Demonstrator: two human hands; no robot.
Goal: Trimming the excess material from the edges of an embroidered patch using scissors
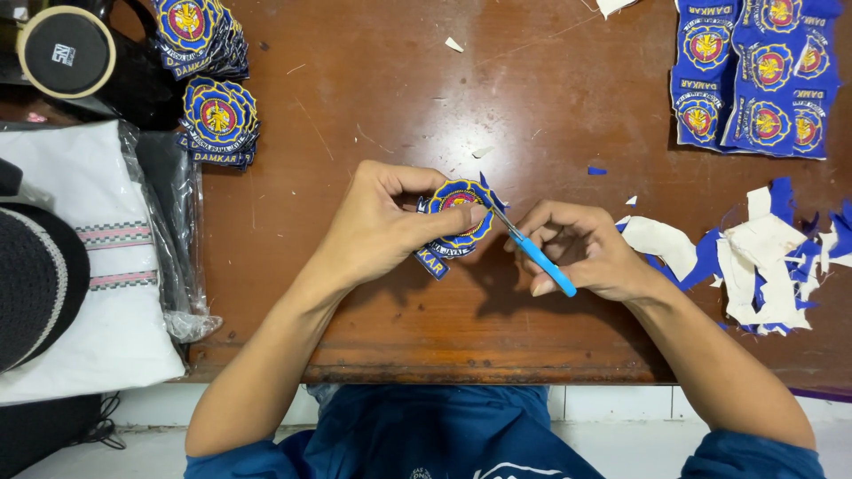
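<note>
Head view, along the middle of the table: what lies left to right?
White folded cloth in plastic → left hand → round blue patch → blue-handled snips → right hand → pile of white and blue offcuts.

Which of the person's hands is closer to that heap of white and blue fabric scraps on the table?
The right hand, holding blue-handled scissors, lies just beside the scrap heap, near its closest pieces. The left hand is farther off, beyond the right hand, holding a round blue patch.

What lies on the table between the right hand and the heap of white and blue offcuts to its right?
In the head view, one larger white offcut with blue edging lies between the right hand and the heap of offcuts, on the wooden table.
</note>
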